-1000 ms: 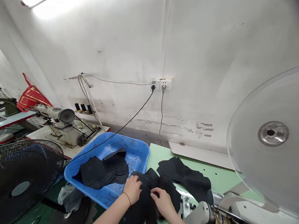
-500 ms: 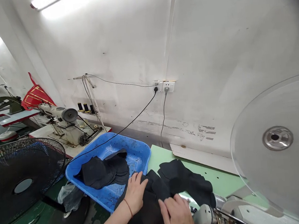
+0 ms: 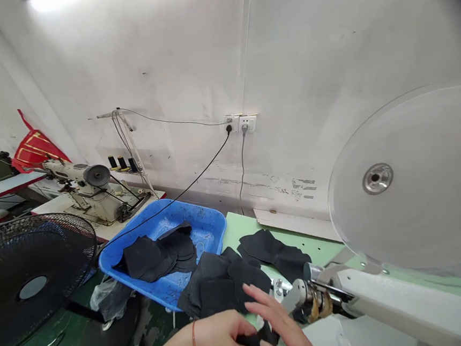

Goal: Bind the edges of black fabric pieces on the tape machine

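Note:
My left hand [image 3: 224,335], with a red string at the wrist, is closed on a black fabric piece [image 3: 253,342] low in the view. My right hand [image 3: 284,327] is at the same piece from the right, its thumb against the cloth and its first fingers stretched out above it. Part of this piece is hidden by both hands and the lower edge. Just beyond them, a spread pile of black fabric pieces [image 3: 218,282] lies between the blue tub and the machine. Another black stack [image 3: 275,252] rests on the green tabletop [image 3: 238,223].
The blue plastic tub [image 3: 208,215] holds more black pieces [image 3: 149,258]. A sewing machine [image 3: 370,290] stands close on the right, below a large translucent disc [image 3: 425,188]. At left are a black fan [image 3: 32,265] and another sewing machine [image 3: 95,190]. A black cord [image 3: 198,177] crosses above the tub.
Both hands have come down and closer together, off the pile, with a black fabric piece between them. The pile stays behind. The view has shifted slightly to the right.

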`<state>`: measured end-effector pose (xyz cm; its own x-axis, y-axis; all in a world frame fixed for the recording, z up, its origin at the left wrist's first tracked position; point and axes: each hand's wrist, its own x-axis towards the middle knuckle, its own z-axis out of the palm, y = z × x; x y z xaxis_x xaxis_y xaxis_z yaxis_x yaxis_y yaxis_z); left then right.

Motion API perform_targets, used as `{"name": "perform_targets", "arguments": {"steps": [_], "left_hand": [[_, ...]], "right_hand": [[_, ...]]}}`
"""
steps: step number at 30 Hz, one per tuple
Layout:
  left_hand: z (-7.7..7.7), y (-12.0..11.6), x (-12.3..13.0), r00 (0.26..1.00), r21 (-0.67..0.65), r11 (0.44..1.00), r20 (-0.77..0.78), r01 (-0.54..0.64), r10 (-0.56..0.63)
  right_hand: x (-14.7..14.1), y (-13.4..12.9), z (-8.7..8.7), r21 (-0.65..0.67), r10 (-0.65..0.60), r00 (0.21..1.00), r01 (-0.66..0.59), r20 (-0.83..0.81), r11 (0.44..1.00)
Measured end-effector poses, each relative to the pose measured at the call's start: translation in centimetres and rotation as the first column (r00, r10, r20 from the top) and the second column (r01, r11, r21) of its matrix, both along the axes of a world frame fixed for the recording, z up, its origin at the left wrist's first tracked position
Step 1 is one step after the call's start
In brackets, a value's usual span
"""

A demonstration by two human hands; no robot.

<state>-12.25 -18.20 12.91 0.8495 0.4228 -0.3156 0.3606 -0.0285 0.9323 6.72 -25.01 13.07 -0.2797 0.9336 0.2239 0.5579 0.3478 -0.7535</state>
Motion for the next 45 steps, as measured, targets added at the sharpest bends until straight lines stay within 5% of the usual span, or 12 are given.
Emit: {"name": "perform_targets", "arguments": {"steps": [2, 5, 11, 16, 26, 35, 41, 45], "left_hand": [[1.2, 0.1, 0.2, 0.998, 0.146, 0.987, -0.033, 0.062, -0.057], [1.9, -0.1, 0.6, 0.998, 0.202, 0.979, -0.059, 0.029, -0.017], [0.8, -1.2, 1.7, 0.971, 0.148, 0.96, 0.008, -0.236, 0.237], [0.4, -1.1, 2.5, 0.969, 0.006, 0.97, 0.05, -0.243, 0.242], [0.5, -1.2, 3.4, 0.971, -0.04, 0.971, 0.03, -0.235, 0.236], [1.8, -1.5, 3.9, 0.97, 0.057, 0.969, 0.028, -0.241, 0.24], [1.0, -1.6, 4.7, 0.953, -0.037, 0.953, 0.033, -0.302, 0.303], [1.2, -1.9, 5.1, 0.933, 0.028, 0.932, 0.02, -0.361, 0.36]], "right_hand": [[0.6, 0.5, 1.2, -0.163, 0.116, 0.993, -0.113, 0.012, 0.98], [0.9, 0.4, 1.2, -0.325, 0.03, 0.999, -0.023, 0.017, 0.945], [1.6, -0.7, -0.9, -0.453, -0.181, 0.976, 0.108, -0.121, 0.885], [1.7, -0.8, -0.3, -0.558, -0.233, 0.942, 0.062, -0.241, 0.828], [1.7, -1.4, 0.6, -0.605, -0.355, 0.876, 0.095, -0.327, 0.791], [1.7, -1.6, 0.4, -0.542, -0.321, 0.914, 0.143, -0.249, 0.828], [1.5, -1.7, 0.7, -0.546, -0.313, 0.899, 0.104, -0.306, 0.831], [1.8, -1.7, 1.4, -0.495, -0.293, 0.918, 0.13, -0.266, 0.859]]}}
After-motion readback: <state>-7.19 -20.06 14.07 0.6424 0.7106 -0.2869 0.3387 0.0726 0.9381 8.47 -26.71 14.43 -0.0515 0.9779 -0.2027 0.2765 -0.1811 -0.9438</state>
